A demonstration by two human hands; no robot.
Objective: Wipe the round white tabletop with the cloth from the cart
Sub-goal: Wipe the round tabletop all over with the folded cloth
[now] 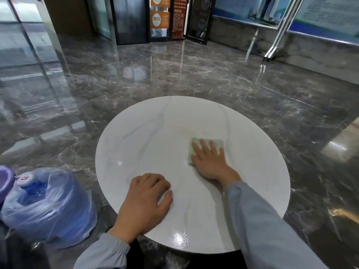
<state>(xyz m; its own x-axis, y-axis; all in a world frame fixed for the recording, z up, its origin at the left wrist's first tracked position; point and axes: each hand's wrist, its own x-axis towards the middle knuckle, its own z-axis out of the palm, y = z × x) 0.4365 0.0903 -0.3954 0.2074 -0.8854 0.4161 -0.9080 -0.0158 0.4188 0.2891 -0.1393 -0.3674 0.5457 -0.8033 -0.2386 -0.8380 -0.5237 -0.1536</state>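
Right hand [210, 164] presses cloth [219, 142] on tabletop [147, 144] (bagged water jug [48, 206] beside).

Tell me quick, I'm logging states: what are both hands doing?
Left hand: loosely curled, rests on the tabletop, holds nothing.
Right hand: open, flat, pressing the cloth.

right grip [210, 162] flat on green cloth [218, 143] | left grip [144, 200] resting on white tabletop [151, 133]
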